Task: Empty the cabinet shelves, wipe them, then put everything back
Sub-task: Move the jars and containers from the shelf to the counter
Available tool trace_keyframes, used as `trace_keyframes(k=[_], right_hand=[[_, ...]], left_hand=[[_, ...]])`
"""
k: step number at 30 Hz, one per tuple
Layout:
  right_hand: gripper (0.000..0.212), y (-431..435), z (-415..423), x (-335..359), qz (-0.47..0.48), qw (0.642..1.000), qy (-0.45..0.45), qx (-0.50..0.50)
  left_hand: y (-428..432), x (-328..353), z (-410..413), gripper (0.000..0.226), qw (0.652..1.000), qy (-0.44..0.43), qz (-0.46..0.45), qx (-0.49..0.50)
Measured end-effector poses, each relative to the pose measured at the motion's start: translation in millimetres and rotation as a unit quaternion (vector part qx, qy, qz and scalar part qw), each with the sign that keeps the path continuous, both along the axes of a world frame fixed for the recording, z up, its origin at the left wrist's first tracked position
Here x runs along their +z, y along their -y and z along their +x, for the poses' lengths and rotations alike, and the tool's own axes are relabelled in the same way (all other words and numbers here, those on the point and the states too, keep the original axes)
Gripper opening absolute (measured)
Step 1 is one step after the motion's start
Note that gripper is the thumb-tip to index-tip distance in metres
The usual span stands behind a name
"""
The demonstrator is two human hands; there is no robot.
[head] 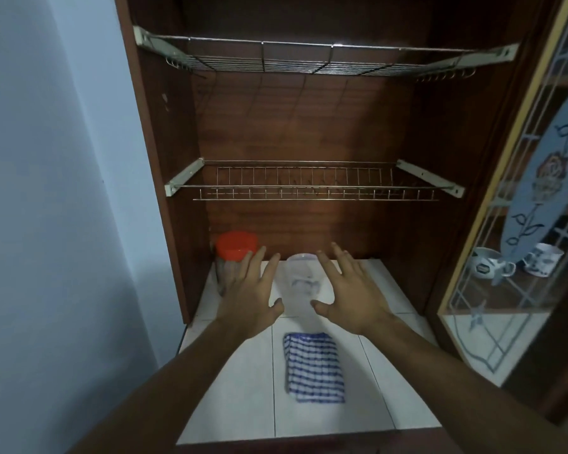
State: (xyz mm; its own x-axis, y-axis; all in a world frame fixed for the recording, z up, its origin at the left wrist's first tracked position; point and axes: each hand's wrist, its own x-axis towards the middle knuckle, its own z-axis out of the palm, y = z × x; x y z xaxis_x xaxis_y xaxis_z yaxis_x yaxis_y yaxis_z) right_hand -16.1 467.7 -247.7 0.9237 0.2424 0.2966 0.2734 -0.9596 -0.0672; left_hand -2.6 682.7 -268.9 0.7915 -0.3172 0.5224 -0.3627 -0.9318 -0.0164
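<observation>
Forearms [164, 381]: both come in from the bottom edge and reach over the tiled counter [236, 404] toward the back of the cabinet.
Cloth [313, 368]: the blue-checked one lies folded on the tiles, between your arms and nearer to you than the jars.
Left hand [250, 290]: fingers are straight and spread and it grasps nothing. It is just left of the clear container [299, 283], and its fingertips come close to the red-lidded jar [235, 257].
Right hand [351, 290]: it is also released, with fingers spread, just right of the same container.
Contact: your thumbs are very near its wall. I cannot tell if they touch, because the container is blurred.
Shelves: the upper rack [309, 60] and the lower rack [309, 188] are both bare.
Step, as I judge: you handle the clear container with two hands.
Advice: close both palms evenly on its sides and keep it upright. Light plastic can slip or tip easily.
Caution: mind your left fingers, which could push the red-lidded jar in the corner.
Door [505, 224]: the glass door stands open on your right, so keep your elbow away from it.
</observation>
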Motion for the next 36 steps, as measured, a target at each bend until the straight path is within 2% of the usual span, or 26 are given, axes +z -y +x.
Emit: trace_keyframes(k=[6,15,21,27,36], right_hand=[[0.092,9.1,-29.6,1.1,0.015,1.0,-0.004,0.016],[0.092,39.6,-81.1,5.0,0.038,0.998,-0.016,0.047],[0.092,56.7,-121.6,6.5,0.044,0.998,-0.014,0.047],[0.092,68.4,-162.5,17.4,0.045,0.999,-0.014,0.024],[0.091,93.6,-215.0,24.0,0.039,0.999,0.0,0.009]], left_hand=[[16.3,0.4,-27.6,0.077,0.999,0.014,-0.022,-0.024],[51.9,10.0,-86.7,0.081,0.996,-0.018,-0.089,-0.026],[68.1,12.7,-127.6,0.081,0.997,-0.045,-0.066,-0.022],[82.2,18.2,-162.9,0.078,0.996,-0.016,-0.086,-0.036],[107.3,27.7,-215.8,0.076,0.996,-0.049,-0.072,-0.018]])
